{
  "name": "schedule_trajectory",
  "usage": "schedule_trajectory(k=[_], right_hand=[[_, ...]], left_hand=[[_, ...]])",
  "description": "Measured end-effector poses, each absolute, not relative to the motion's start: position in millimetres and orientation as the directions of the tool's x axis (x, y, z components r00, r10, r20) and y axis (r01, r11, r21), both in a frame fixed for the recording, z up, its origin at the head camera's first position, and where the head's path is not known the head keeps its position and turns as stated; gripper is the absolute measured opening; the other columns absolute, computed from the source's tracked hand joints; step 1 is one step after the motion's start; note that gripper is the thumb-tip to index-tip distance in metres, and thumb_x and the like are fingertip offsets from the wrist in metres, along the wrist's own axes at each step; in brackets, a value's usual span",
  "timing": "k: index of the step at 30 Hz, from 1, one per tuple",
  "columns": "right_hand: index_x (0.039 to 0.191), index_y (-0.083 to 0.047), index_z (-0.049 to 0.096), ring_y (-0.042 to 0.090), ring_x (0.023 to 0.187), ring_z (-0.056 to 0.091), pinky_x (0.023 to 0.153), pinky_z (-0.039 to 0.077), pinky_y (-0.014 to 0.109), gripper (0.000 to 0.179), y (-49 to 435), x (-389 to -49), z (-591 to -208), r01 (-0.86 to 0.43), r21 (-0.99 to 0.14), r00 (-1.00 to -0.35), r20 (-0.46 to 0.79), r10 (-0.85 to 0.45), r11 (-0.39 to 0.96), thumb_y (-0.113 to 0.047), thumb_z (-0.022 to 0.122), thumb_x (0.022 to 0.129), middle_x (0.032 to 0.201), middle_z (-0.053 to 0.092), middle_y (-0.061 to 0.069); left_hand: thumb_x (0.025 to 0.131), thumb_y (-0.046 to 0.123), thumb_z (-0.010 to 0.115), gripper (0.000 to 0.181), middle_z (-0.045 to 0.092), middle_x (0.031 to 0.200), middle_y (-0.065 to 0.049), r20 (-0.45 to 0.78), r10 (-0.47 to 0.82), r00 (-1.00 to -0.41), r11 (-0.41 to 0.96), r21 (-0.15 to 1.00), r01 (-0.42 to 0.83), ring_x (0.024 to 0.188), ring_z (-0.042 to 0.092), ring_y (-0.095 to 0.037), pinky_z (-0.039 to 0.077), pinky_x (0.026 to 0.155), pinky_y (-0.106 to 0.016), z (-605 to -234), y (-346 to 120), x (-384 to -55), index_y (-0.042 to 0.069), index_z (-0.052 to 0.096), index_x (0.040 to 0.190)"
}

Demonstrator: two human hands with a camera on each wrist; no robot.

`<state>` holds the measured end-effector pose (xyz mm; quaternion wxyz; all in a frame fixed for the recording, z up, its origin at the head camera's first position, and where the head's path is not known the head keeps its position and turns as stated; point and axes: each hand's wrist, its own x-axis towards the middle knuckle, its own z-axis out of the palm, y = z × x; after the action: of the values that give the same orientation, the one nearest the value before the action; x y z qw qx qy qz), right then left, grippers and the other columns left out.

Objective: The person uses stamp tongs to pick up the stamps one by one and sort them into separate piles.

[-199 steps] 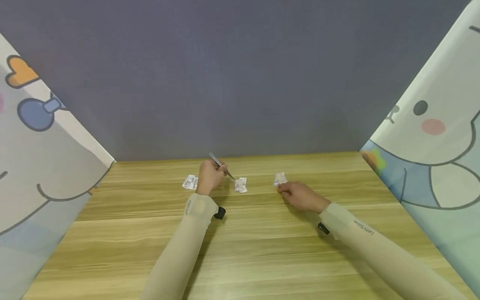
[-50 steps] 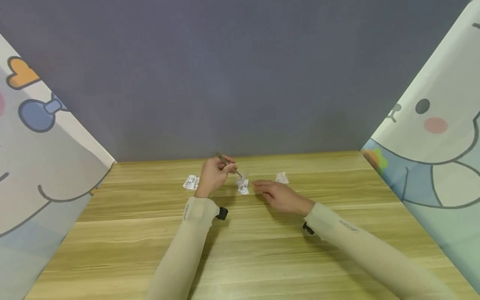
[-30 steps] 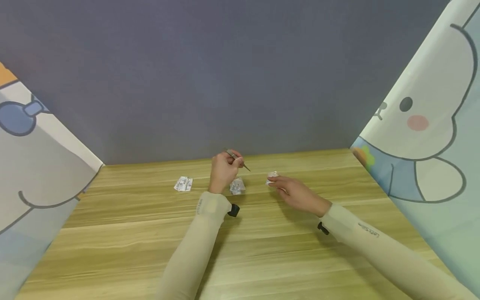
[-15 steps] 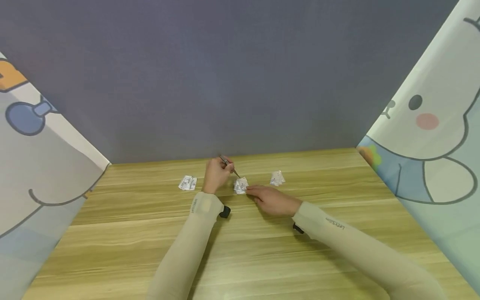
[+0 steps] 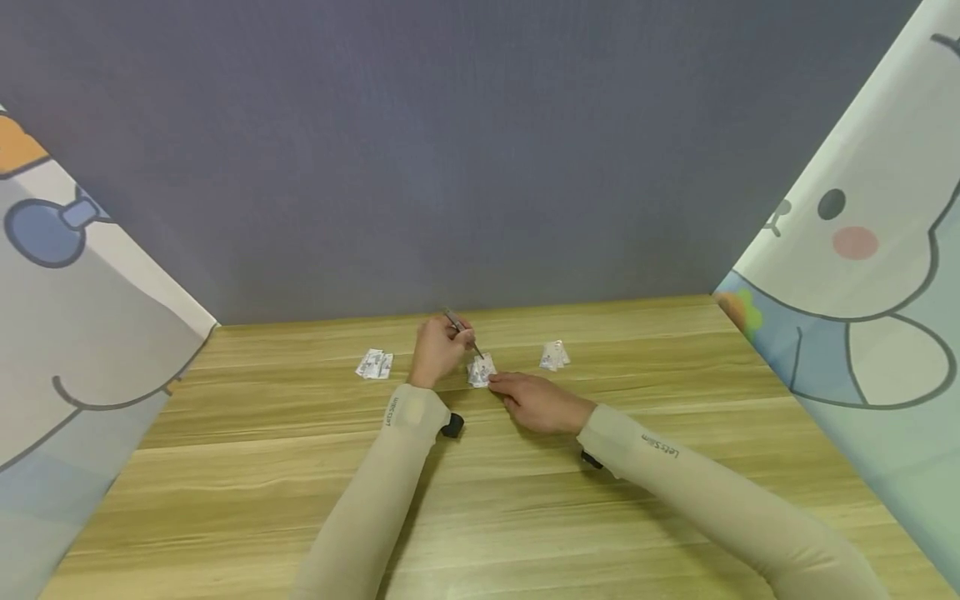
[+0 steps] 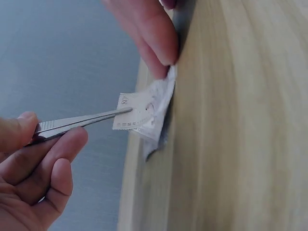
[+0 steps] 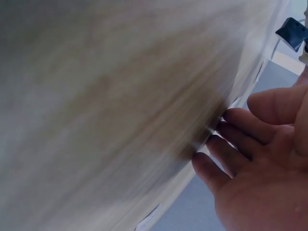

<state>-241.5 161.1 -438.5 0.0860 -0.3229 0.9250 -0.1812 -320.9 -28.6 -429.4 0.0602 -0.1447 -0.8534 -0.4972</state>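
Observation:
My left hand (image 5: 439, 348) pinches steel tweezers (image 6: 82, 124) between thumb and fingers. Their tips overlap the top edge of a postage stamp (image 6: 136, 114) with perforated edges and a printed "80". In the left wrist view this stamp stands tilted up from the pile beneath it. The middle pile of stamps (image 5: 480, 372) lies between my hands. My right hand (image 5: 542, 402) rests on the table, fingertips right at the pile's lower right edge. Its fingers (image 7: 236, 139) are loosely extended and hold nothing, the thumb apart from them.
One more pile of stamps (image 5: 374, 364) lies left of my left hand, and another small pile (image 5: 555, 355) lies to the right. The wooden table (image 5: 525, 517) ends at a grey panel (image 5: 465, 167) behind. Cartoon-printed panels (image 5: 862, 250) flank both sides.
Since about a second ago, my right hand has left the right-hand pile and moved left to the middle pile. The tweezers' tips have come back down to that pile.

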Motion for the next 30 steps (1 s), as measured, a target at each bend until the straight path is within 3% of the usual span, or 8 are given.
schedule_trajectory(k=[6,15,22,30], right_hand=[[0.137,0.001,0.046,0.029,0.134,0.035,0.108,0.028,0.041,0.039,164.6,-237.9,-434.2,-0.546,-0.403,-0.789,-0.048,-0.612,0.735,-0.008,0.04,0.1,0.144,0.039,0.015],[0.135,0.003,0.049,0.031,0.132,0.037,0.107,0.027,0.045,0.038,181.9,-229.9,-425.1,-0.541,-0.412,-0.81,0.022,-0.586,0.733,-0.007,0.046,0.098,0.143,0.041,0.016],[0.138,-0.003,0.047,0.025,0.134,0.034,0.108,0.026,0.039,0.039,165.4,-230.7,-428.3,-0.57,-0.412,-0.777,-0.01,-0.629,0.711,-0.008,0.044,0.099,0.146,0.038,0.011],[0.136,0.002,0.048,0.028,0.134,0.034,0.109,0.026,0.038,0.038,139.0,-236.5,-429.1,-0.61,-0.399,-0.736,-0.035,-0.676,0.685,-0.008,0.041,0.1,0.146,0.038,0.014]], left_hand=[[0.092,0.007,0.063,0.008,0.067,0.075,-0.005,0.24,0.194,-0.951,0.423,0.855,0.302,0.066,0.066,-0.015,0.054,0.061,-0.029,-425.0,-23.7,-318.1,0.004,0.067,0.086],[0.092,0.008,0.062,0.009,0.068,0.077,-0.006,0.251,0.186,-0.95,0.383,0.872,0.306,0.075,0.068,-0.03,0.054,0.062,-0.03,-411.0,-23.3,-315.9,0.001,0.066,0.088],[0.093,0.008,0.061,0.01,0.067,0.077,-0.005,0.26,0.188,-0.947,0.411,0.855,0.316,0.073,0.068,-0.026,0.054,0.062,-0.029,-416.2,-29.4,-317.3,0.001,0.067,0.089],[0.092,0.006,0.062,0.009,0.068,0.073,-0.004,0.313,0.191,-0.93,0.423,0.829,0.366,0.066,0.067,-0.018,0.054,0.059,-0.029,-418.5,-29.3,-317.2,0.0,0.068,0.088]])
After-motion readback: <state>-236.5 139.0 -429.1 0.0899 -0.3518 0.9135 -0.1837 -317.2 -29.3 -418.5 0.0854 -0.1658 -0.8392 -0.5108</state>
